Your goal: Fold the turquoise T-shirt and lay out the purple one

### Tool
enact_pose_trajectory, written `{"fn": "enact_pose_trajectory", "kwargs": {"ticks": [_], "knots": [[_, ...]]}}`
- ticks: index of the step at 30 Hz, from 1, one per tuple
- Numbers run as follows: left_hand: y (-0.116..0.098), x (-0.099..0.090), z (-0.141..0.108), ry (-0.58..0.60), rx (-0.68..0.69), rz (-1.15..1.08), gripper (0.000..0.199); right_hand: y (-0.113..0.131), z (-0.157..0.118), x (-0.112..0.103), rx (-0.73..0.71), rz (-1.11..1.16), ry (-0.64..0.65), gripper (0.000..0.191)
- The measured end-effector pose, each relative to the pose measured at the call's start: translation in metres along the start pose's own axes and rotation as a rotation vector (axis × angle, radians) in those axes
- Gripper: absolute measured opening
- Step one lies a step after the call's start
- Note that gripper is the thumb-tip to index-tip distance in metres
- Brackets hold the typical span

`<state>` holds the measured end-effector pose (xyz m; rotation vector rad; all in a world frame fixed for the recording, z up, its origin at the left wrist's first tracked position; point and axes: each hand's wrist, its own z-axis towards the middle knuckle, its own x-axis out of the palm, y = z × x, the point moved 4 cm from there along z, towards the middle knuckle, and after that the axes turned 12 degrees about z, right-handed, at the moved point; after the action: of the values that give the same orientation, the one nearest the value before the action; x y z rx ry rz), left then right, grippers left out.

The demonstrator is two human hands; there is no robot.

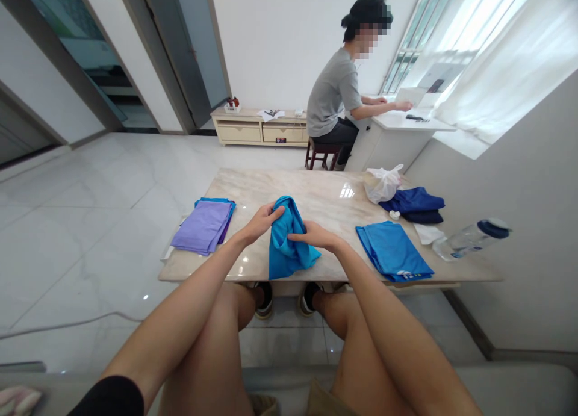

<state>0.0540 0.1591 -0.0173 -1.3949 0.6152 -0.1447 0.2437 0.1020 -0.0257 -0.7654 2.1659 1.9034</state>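
Observation:
A crumpled bright blue cloth (289, 247) is bunched up at the middle of the marble table's front edge, its top raised between my hands. My left hand (263, 221) pinches its upper left side, thumb over the fabric. On its right side my right hand (316, 234) grips a fold between thumb and fingers. Folded cloths lie in a pile at the left end, with a purple one (203, 225) on top and blue edges showing beneath. To the right rests a folded blue cloth (394, 250) with a small white print near its lower corner.
The marble table (316, 190) also bears a white plastic bag (383, 183), dark blue cloth (416, 200), a tissue (428, 233) and a clear bottle (469, 238) on the right. Beyond it, a person (334, 91) sits on a stool at a white desk (406, 124).

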Motion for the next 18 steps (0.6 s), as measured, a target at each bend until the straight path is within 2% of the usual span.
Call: {"fn": "enact_pose_trajectory", "kwargs": {"ticks": [2,3,5,7,8,9,11,12,13,14,15,18], "knots": [[0.008,0.0,0.0,-0.039,-0.026,0.012,0.068,-0.001,-0.001,-0.001,0.048,-0.108,0.074,0.021],[0.013,0.0,-0.001,-0.044,-0.043,0.049,0.065,-0.003,-0.002,-0.007,0.095,-0.209,0.032,0.016],[0.019,0.003,-0.002,0.007,-0.088,0.194,0.054,-0.007,-0.008,-0.032,0.17,-0.399,-0.211,0.019],[0.019,0.001,-0.003,0.042,-0.13,0.419,0.037,-0.008,-0.019,-0.06,0.213,-0.442,-0.482,0.036],[0.014,-0.004,-0.003,-0.007,-0.131,0.536,0.029,-0.007,-0.025,-0.072,0.209,-0.418,-0.604,0.044],[0.006,-0.012,-0.004,-0.114,-0.112,0.641,0.022,-0.006,-0.032,-0.082,0.183,-0.388,-0.716,0.05],[-0.016,-0.031,-0.007,-0.426,-0.026,0.778,0.014,0.001,-0.043,-0.096,0.065,-0.358,-0.915,0.057],[-0.025,-0.039,-0.01,-0.563,0.019,0.809,0.017,0.004,-0.047,-0.1,-0.005,-0.362,-0.978,0.059],[-0.032,-0.045,-0.012,-0.651,0.047,0.83,0.02,0.006,-0.048,-0.101,-0.051,-0.371,-1.004,0.06],[-0.035,-0.049,-0.013,-0.68,0.054,0.849,0.022,0.006,-0.048,-0.1,-0.059,-0.378,-0.99,0.059],[-0.034,-0.051,-0.012,-0.659,0.04,0.87,0.023,0.004,-0.045,-0.099,-0.034,-0.382,-0.948,0.057],[-0.017,-0.051,-0.011,-0.491,-0.058,0.935,0.02,-0.007,-0.036,-0.094,0.09,-0.386,-0.793,0.05]]}}
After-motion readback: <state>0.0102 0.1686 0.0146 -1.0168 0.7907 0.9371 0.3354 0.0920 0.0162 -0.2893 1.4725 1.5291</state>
